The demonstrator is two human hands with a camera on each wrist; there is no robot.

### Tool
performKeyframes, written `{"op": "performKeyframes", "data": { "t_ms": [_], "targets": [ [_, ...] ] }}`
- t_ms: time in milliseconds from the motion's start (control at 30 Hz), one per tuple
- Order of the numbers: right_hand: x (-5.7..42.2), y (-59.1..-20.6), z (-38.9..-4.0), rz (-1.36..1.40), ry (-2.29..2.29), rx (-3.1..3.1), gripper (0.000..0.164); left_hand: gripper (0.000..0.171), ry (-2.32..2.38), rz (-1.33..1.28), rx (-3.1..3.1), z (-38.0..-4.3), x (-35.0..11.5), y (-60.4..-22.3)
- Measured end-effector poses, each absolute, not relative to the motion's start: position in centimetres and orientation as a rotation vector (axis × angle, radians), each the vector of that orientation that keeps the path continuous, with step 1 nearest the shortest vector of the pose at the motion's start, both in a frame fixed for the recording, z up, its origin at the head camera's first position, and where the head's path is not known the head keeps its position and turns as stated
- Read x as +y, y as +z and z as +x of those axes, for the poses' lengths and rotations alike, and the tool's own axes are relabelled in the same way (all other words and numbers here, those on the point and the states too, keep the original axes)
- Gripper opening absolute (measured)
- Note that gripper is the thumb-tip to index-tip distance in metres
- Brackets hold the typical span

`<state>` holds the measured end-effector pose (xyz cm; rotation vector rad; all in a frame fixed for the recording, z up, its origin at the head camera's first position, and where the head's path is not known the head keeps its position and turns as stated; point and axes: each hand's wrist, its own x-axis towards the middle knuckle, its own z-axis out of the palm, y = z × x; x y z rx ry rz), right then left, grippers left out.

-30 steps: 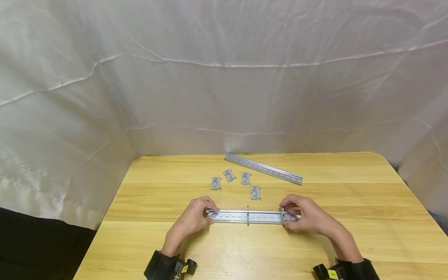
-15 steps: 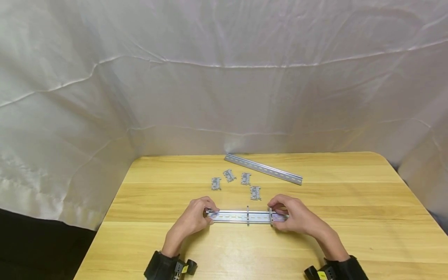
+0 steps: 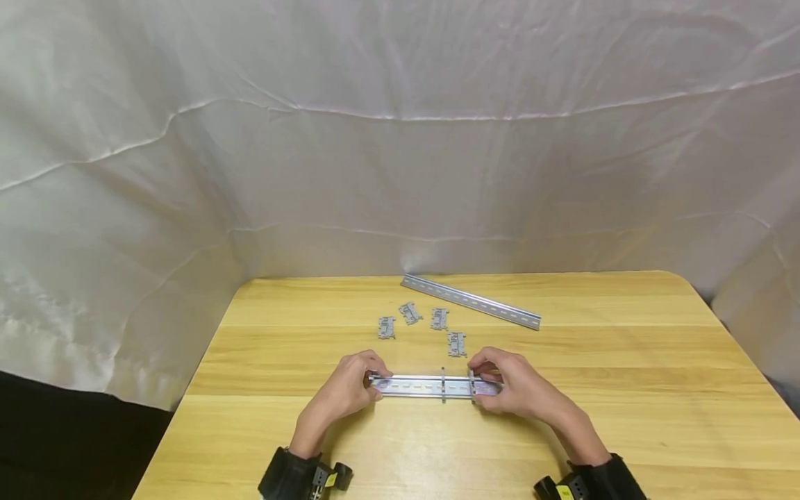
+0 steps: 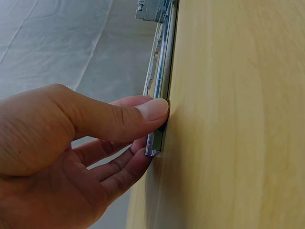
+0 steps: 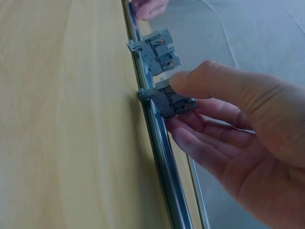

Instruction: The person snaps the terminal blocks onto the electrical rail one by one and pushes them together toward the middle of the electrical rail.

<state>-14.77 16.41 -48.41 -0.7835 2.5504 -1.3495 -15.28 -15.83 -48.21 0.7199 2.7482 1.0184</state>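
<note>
A slotted metal DIN rail (image 3: 415,387) lies across the front of the table. My left hand (image 3: 352,384) pinches its left end, thumb on the near edge and fingers on the far edge, as the left wrist view shows (image 4: 95,138). Two grey terminal blocks stand upright on the rail. One terminal block (image 3: 443,385) is untouched near the middle. My right hand (image 3: 509,384) pinches the other terminal block (image 5: 167,100) between thumb and fingers, a short gap to the right of the first. The rail's right end is partly hidden under this hand.
Several loose grey terminal blocks (image 3: 456,344) lie flat beyond the rail. A second DIN rail (image 3: 471,301) rests at an angle near the back edge of the wooden table (image 3: 625,333). A pale cloth (image 3: 400,173) hangs behind and at the sides.
My right hand has slid its terminal block leftward along the rail, closer to the middle one. My left hand keeps its hold on the rail's end.
</note>
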Motion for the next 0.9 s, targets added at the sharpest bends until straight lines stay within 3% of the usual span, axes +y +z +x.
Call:
{"op": "performKeyframes", "data": {
  "t_ms": [900],
  "targets": [
    [13.9, -48.8, -15.0, -0.864, -1.316, 2.611, 0.045, 0.031, 1.03, 0.736, 2.745, -15.4, -16.0, -48.4]
  ]
}}
